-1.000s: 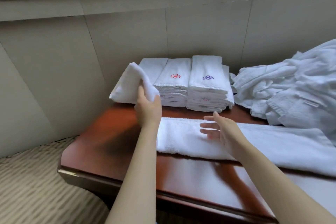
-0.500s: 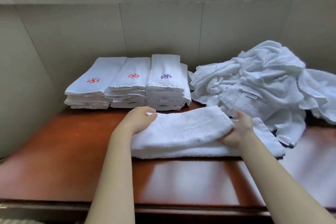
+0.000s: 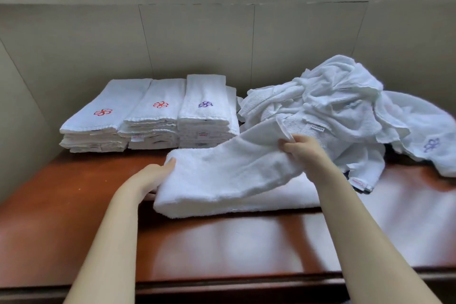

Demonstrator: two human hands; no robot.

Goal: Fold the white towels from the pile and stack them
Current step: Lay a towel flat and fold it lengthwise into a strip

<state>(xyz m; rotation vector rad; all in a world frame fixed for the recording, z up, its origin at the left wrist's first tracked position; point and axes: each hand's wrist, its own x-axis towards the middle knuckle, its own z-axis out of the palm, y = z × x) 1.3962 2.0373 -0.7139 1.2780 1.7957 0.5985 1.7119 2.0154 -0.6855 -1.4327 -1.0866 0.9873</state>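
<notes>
A long folded white towel [image 3: 222,177] lies across the middle of the brown table [image 3: 74,200]. My right hand [image 3: 299,149] pinches its right end and holds it raised off the table. At the folded left end, my left hand [image 3: 150,176] grips the towel, fingers tucked under it. Behind stand three stacks of folded towels [image 3: 153,116], two topped with a red emblem, one with a purple emblem. The loose pile of white towels [image 3: 345,111] lies at the back right.
A beige panelled wall [image 3: 197,39] closes the back and left side of the table. The table's dark front edge [image 3: 222,286] runs along the bottom of the view. A towel with a purple emblem [image 3: 430,144] spreads at the far right.
The left end was folded over onto the towel. My right hand has since taken the right end and lifted it up and leftward; my left hand moved to the fold.
</notes>
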